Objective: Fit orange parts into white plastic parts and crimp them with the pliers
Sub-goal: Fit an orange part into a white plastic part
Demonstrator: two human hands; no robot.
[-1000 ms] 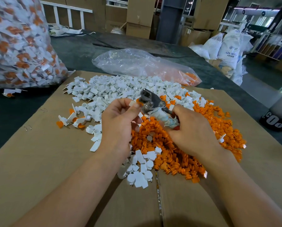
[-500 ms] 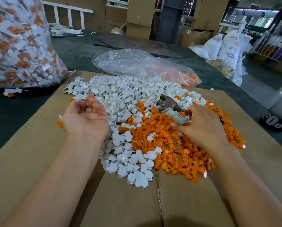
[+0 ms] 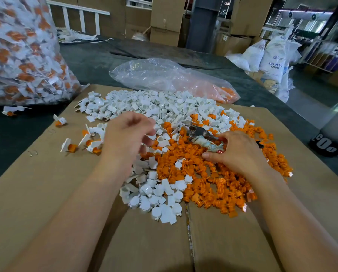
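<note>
At the far left, a large clear plastic bag packed with joined pieces (image 3: 21,55) is sitting on the dark green table (image 3: 17,146). A few loose joined white-and-orange pieces (image 3: 69,147) are lying on the left of the flat brown cardboard sheet (image 3: 36,193).

Your left hand (image 3: 128,134) is hovering over the pile of small white plastic parts (image 3: 144,107) with its fingers curling. Blur is preventing me from telling whether it is holding anything.

A crumpled clear plastic bag (image 3: 174,79) is lying beyond that pile. The heap of small orange plastic parts (image 3: 213,173) is lying just right of the white ones, touching them.

Your right hand (image 3: 240,152) is gripping the metal pliers with cloth-wrapped handles (image 3: 200,133), which are lying on the orange heap with the head pointing left.
</note>
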